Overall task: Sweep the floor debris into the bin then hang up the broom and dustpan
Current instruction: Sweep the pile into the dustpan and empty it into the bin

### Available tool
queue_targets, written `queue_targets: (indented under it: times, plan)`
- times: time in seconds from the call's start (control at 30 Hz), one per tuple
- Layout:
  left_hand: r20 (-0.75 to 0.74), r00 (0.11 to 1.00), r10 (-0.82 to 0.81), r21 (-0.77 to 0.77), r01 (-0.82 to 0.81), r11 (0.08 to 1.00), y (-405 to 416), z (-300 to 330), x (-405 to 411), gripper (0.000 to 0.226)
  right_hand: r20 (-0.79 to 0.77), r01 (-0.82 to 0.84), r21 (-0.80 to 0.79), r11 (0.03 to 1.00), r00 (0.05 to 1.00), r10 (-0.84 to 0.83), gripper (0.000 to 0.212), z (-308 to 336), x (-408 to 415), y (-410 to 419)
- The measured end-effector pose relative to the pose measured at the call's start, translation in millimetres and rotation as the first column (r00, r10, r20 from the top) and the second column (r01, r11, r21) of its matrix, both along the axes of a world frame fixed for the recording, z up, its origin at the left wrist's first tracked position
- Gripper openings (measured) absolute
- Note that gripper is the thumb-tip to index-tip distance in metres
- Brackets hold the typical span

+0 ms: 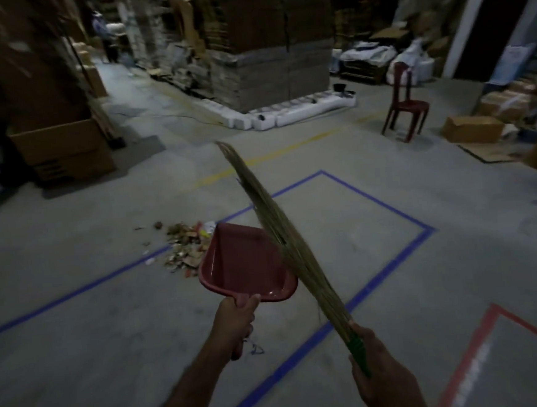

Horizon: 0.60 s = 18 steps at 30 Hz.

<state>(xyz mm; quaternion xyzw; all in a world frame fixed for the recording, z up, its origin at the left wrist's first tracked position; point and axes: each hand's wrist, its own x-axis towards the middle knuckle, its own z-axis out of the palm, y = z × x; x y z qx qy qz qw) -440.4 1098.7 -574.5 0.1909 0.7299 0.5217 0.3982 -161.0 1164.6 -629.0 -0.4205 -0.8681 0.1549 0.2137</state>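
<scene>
Red plastic dustpan (244, 263) hangs in the air, its handle gripped by the left hand (237, 318), with its open lip toward the small heap of paper and cardboard debris (185, 248) lying on the grey concrete floor (76, 314) across a blue tape line (386, 207). The right hand (381, 371) is clamped round the green handle of a straw-coloured grass broom (282, 234), which slants up in front of the pan. No bin shows. The likely risk: with the pan off the floor, scraps could slide under its lip, and a hard stroke of the loose bristles could scatter light bits past the tape.
</scene>
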Motion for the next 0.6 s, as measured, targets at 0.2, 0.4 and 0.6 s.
queue_targets:
  times: [0.2,0.4,0.6]
  plan:
    - [0.012,0.986,0.166,-0.016,-0.166,0.986,-25,-9,-92,0.036,-0.02,-0.22,-0.056,0.974,0.976,0.219,0.101,-7,-93,28]
    - [0.039,0.954,0.298,-0.03,-0.297,0.954,-20,-24,-168,0.032,-0.014,-0.281,-0.203,0.938,0.959,0.284,0.096,-22,-191,79]
    - [-0.009,0.925,0.38,-0.051,-0.38,0.923,17,-31,-260,0.031,0.011,-0.366,-0.267,0.891,0.924,0.383,0.059,-39,-305,128]
